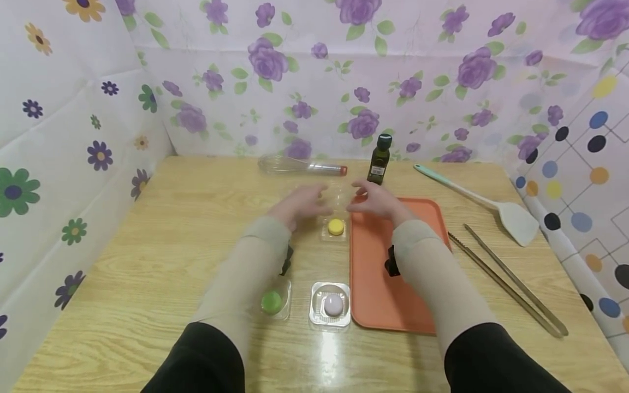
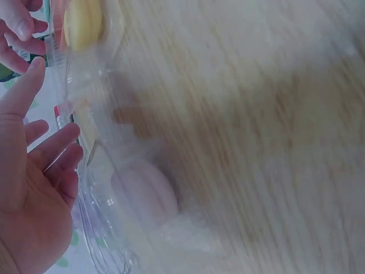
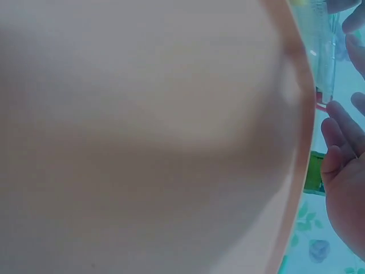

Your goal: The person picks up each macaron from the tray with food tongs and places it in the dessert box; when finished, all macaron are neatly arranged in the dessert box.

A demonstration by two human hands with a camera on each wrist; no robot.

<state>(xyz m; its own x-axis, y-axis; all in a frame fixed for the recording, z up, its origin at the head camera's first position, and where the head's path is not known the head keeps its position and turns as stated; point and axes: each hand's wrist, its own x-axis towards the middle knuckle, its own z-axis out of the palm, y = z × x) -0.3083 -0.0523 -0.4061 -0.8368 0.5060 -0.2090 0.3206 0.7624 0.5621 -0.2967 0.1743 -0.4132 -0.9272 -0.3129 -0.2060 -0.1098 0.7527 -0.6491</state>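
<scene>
Head view: yellow macaron [image 1: 336, 227] sits in a thin clear clamshell [image 1: 326, 237] just left of the orange tray [image 1: 371, 284]. Left hand [image 1: 306, 203] and right hand [image 1: 375, 200] flank its far side: fingers loosely bent, thumbs apart, nothing visibly gripped. Whether a fingertip touches the plastic, can't tell; it's blurred and see-through. Closer in, a green macaron [image 1: 271, 302] and lilac macaron [image 1: 333, 305] sit in similar square trays with ribbed wells.

Handling, my guess: feather-light, flexy, slick plastic; brittle shell inside. Pinch box rim at opposite edges, don't squeeze the walls, keep it level.

Left wrist view: palm cupped, fingers half-curved, empty. Yellow piece shows two domed halves and a seam. Pale pink macaron [image 2: 145, 191] is in clear plastic beside that hand; glossy film over matte shell. Wood grain smears.

Right wrist view: mostly the tray's smooth, flat base, with a raised rounded rim. Hand at the edge of shot, fingers gently bent, no hold seen. Green bottle beyond is glass, probably.
</scene>
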